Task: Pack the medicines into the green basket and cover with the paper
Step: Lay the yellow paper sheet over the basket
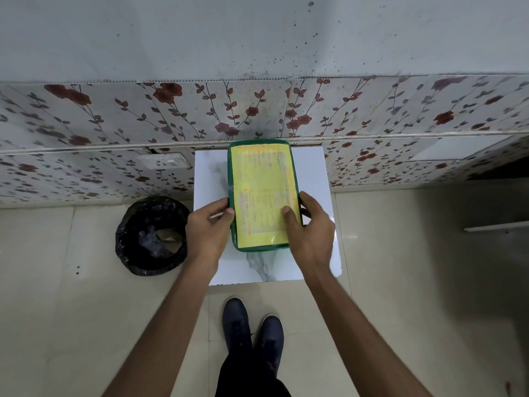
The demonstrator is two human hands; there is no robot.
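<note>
Basket contents probably under paper.

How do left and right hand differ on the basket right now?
The left hand grips the green basket at its left rim, thumb at the edge; the right hand holds the right rim with its thumb pressed on the yellow paper. The left touches only the rim; the right touches rim and paper. Both hold the basket's near end on the white table.

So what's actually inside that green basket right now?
Only a yellow printed paper shows, lying flat across the green basket and filling its opening. Anything beneath it, medicines included, is covered. The left hand and right hand grip the near sides.
</note>
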